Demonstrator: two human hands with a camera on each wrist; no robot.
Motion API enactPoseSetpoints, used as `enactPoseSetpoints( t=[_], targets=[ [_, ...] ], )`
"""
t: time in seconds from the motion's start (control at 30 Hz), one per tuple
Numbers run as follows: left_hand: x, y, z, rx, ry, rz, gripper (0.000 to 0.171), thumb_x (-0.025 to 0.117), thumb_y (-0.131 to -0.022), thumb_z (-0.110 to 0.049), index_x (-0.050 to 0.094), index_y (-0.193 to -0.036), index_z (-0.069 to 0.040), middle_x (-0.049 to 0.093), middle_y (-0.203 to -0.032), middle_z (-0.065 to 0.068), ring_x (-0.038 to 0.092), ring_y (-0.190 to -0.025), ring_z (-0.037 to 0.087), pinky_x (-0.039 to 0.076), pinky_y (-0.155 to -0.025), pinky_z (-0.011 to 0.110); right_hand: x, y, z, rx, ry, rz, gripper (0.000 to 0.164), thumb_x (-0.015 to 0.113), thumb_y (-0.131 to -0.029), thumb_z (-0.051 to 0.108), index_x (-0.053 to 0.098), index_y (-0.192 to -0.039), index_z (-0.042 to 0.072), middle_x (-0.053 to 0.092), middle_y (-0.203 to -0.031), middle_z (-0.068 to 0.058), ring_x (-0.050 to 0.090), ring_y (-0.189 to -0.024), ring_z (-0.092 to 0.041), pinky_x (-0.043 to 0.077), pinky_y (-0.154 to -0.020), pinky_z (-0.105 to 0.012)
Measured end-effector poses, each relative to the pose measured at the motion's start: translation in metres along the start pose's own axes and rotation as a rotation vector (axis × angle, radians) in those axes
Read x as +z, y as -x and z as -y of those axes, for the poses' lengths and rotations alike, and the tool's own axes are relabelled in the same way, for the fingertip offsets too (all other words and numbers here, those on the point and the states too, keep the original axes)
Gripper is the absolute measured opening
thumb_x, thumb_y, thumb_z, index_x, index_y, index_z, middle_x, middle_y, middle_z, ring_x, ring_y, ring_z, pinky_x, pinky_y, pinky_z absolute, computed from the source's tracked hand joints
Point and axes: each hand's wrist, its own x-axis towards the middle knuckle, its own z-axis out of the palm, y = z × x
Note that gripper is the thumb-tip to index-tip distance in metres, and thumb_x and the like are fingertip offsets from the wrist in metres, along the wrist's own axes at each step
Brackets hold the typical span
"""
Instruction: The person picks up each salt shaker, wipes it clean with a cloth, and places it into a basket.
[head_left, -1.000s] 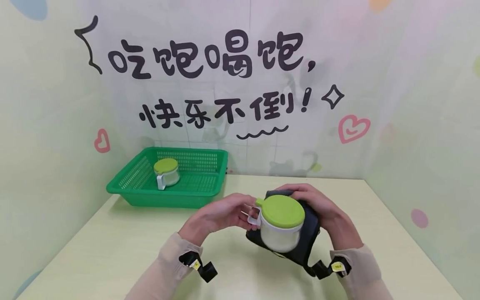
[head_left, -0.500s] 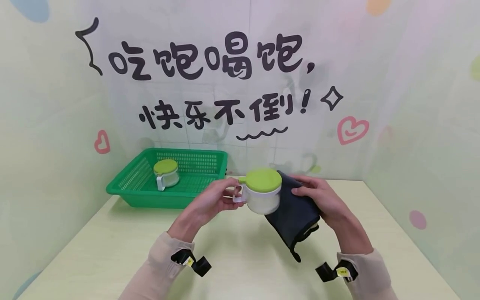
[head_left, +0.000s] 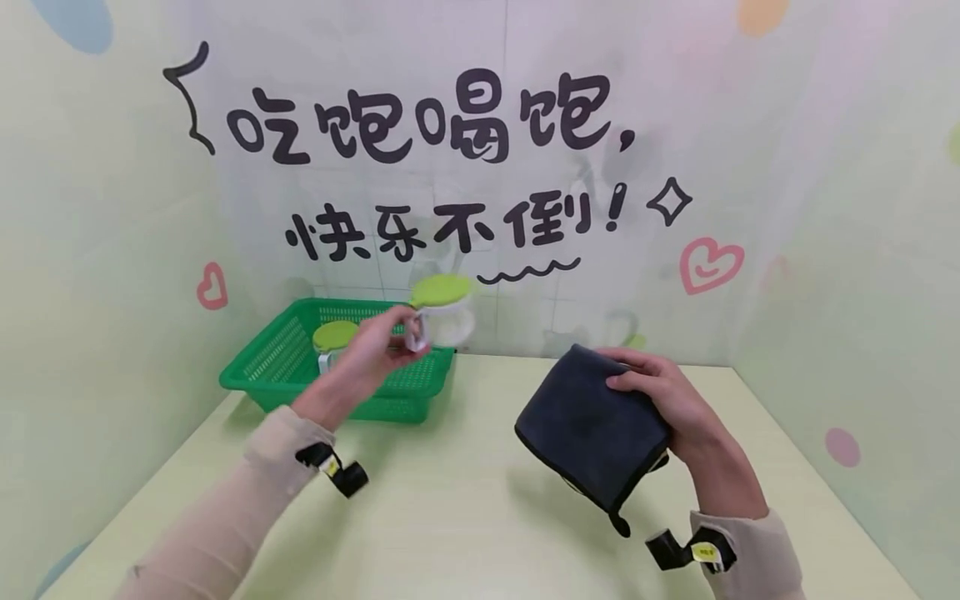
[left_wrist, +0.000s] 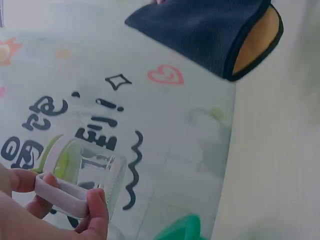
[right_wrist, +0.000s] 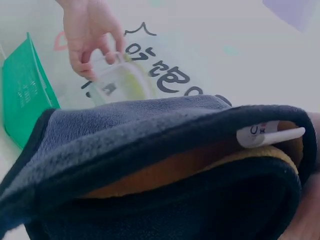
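Note:
A clear glass seasoning jar with a green lid and white handle hangs in the air at the basket's right end. My left hand grips it by the handle; in the left wrist view the fingers curl round that white handle. On the right, my right hand holds a folded dark grey cloth above the table, thumb on top. Its orange-brown inner side and a white tag show in the right wrist view. A second green-lidded jar stands in the basket, partly hidden by my left hand.
The green plastic basket with slotted walls stands at the back left of the pale table. Behind it rises a back wall with large black lettering, and side walls flank the table.
My left hand has carried the jar away from the cloth, up and left to the basket's right end. My right hand keeps the cloth, now a little further right.

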Motion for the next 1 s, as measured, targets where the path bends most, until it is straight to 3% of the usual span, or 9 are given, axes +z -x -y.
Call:
enactPoseSetpoints(
  t=[0.13,0.2,0.3,0.43,0.5,0.73,0.9,1.0],
  targets=[
    [-0.033,-0.018,-0.012,-0.105,-0.068,-0.100,0.045,0.046,-0.099,-0.030,0.040,-0.139,-0.011,0.043,-0.131,0.018,0.055,-0.111,0.028,0.044,-0.105,0.035,-0.003,0.000,0.001,-0.018,0.002,0.015,0.038,0.062,-0.092,0.019,0.058,-0.130,0.018,0.070,-0.106,0.002,0.068,-0.083,-0.017,0.056,-0.072,-0.030],
    [-0.048,-0.028,-0.013,-0.172,-0.099,-0.128,0.044,0.045,-0.099,-0.030,0.039,-0.139,-0.012,0.045,-0.125,0.017,0.057,-0.107,0.026,0.046,-0.102,0.033,-0.003,-0.001,0.000,-0.024,0.010,0.014,0.037,0.062,-0.092,0.018,0.059,-0.130,0.018,0.070,-0.105,0.002,0.068,-0.082,-0.017,0.056,-0.072,-0.030],
    [-0.065,-0.044,-0.011,-0.260,-0.183,-0.157,0.039,0.045,-0.100,-0.031,0.043,-0.134,-0.012,0.049,-0.120,0.016,0.063,-0.095,0.022,0.053,-0.087,0.027,-0.004,-0.003,-0.002,-0.025,0.018,0.009,0.037,0.062,-0.092,0.018,0.060,-0.129,0.018,0.070,-0.104,0.002,0.068,-0.081,-0.017,0.056,-0.072,-0.030],
    [-0.077,-0.062,-0.005,-0.359,-0.318,-0.186,0.036,0.043,-0.100,-0.031,0.047,-0.129,-0.010,0.050,-0.121,0.020,0.063,-0.079,0.018,0.053,-0.072,0.025,-0.004,-0.004,-0.003,-0.026,0.046,-0.001,0.038,0.062,-0.092,0.017,0.060,-0.129,0.017,0.069,-0.106,0.003,0.068,-0.084,-0.018,0.055,-0.074,-0.031],
    [-0.079,-0.070,-0.001,-0.388,-0.346,-0.205,0.035,0.044,-0.099,-0.030,0.048,-0.127,-0.009,0.049,-0.121,0.021,0.062,-0.079,0.019,0.052,-0.070,0.025,-0.004,-0.004,-0.003,-0.024,0.067,-0.016,0.038,0.062,-0.091,0.017,0.059,-0.130,0.017,0.069,-0.107,0.003,0.067,-0.085,-0.018,0.055,-0.074,-0.031],
    [-0.079,-0.091,0.020,-0.402,-0.340,-0.257,0.038,0.042,-0.099,-0.026,0.047,-0.130,-0.005,0.042,-0.129,0.020,0.055,-0.098,0.026,0.054,-0.074,0.027,-0.007,-0.004,-0.003,-0.022,0.128,-0.039,0.042,0.059,-0.093,0.017,0.054,-0.134,0.014,0.064,-0.116,-0.004,0.066,-0.088,-0.022,0.055,-0.073,-0.034],
    [-0.083,-0.094,0.032,-0.385,-0.353,-0.206,0.045,0.036,-0.102,-0.021,0.039,-0.140,0.002,0.038,-0.136,0.022,0.052,-0.103,0.031,0.053,-0.080,0.033,-0.006,-0.004,-0.002,-0.046,0.177,-0.032,0.046,0.055,-0.095,0.013,0.047,-0.140,0.019,0.058,-0.129,-0.018,0.066,-0.091,-0.025,0.056,-0.072,-0.037],
    [-0.088,-0.094,0.038,-0.367,-0.409,-0.160,0.044,0.032,-0.102,-0.017,0.036,-0.141,0.004,0.039,-0.135,0.025,0.053,-0.103,0.034,0.050,-0.089,0.040,-0.008,-0.004,-0.003,-0.069,0.199,-0.043,0.046,0.051,-0.096,0.010,0.040,-0.139,0.023,0.056,-0.130,-0.022,0.066,-0.092,-0.029,0.056,-0.071,-0.040]
  ],
)
